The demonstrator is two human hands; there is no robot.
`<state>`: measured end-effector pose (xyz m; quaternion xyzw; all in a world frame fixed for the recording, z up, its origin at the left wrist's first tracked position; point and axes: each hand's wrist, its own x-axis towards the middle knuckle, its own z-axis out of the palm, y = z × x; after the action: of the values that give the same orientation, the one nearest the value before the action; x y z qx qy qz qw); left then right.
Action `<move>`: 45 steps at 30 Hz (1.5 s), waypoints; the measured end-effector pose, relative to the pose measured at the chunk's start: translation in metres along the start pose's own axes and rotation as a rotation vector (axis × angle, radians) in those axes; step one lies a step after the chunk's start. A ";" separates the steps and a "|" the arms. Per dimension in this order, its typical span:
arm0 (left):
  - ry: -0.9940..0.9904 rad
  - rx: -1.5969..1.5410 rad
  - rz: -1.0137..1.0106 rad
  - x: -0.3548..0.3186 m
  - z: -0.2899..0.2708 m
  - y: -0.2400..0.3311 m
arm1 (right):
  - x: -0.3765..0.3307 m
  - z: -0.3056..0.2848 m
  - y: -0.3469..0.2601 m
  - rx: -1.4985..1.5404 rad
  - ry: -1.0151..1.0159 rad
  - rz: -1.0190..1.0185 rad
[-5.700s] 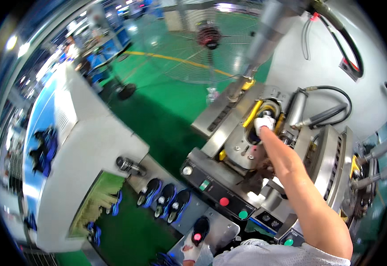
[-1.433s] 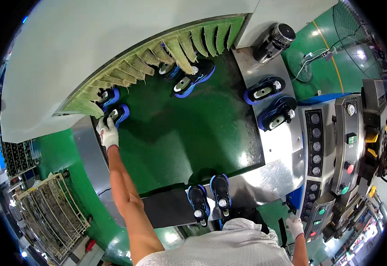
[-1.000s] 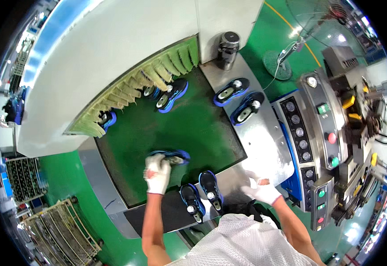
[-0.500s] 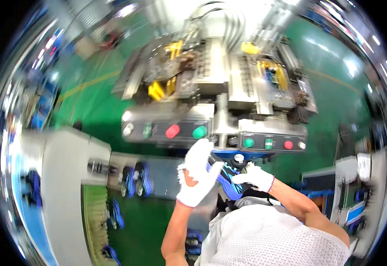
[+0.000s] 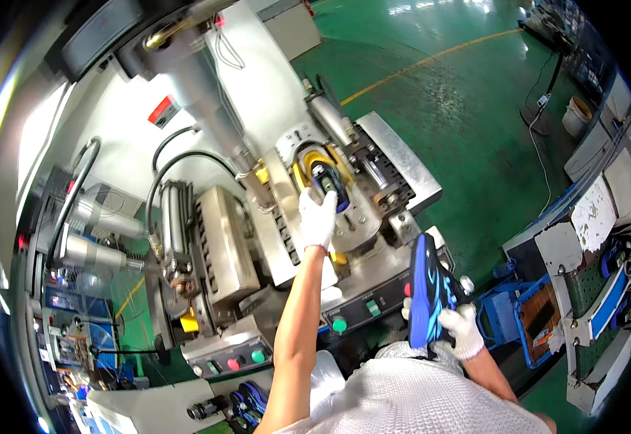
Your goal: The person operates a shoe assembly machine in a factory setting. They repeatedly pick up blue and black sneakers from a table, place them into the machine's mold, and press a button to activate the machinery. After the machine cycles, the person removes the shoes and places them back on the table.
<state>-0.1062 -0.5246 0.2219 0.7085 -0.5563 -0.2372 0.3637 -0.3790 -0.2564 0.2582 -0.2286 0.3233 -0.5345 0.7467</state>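
Left hand [image 5: 317, 217] fingers gripping shoe [image 5: 327, 184] in press machine [image 5: 344, 195]; right hand [image 5: 460, 329] holding blue shoe [image 5: 425, 289]; swap likely next.

Both your gloved hands are up, one stretched out, one kept close.

Your left hand [image 5: 317, 217] is at the end of a bare, nearly straight forearm, fingers curled downward at full reach. Your right hand [image 5: 460, 330] stays near your chest, elbow bent, fingers wrapped closed in a firm grip.

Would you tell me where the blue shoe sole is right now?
In the head view, lower right: the right hand holds the blue shoe sole upright beside the machine's control panel.
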 end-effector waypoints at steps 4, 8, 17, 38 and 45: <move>0.039 0.120 -0.183 0.076 0.067 -0.014 | -0.012 0.016 -0.033 0.087 0.198 -0.041; 0.029 0.274 -0.266 0.123 0.089 -0.053 | -0.012 0.001 -0.030 0.051 0.175 -0.040; 0.000 -0.001 -0.249 0.030 -0.067 0.006 | 0.061 -0.011 -0.013 -0.656 0.272 -0.100; 0.698 0.183 -1.099 -0.538 -0.115 -0.275 | 0.569 0.010 0.066 -1.467 -0.106 -0.219; 0.396 -0.112 -1.615 -0.538 -0.078 -0.275 | 0.378 0.117 0.072 -1.876 -0.167 -0.657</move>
<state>-0.0234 0.0439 0.0187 0.8990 0.2100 -0.3234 0.2076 -0.1645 -0.5916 0.1988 -0.8410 0.4818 -0.2251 0.0992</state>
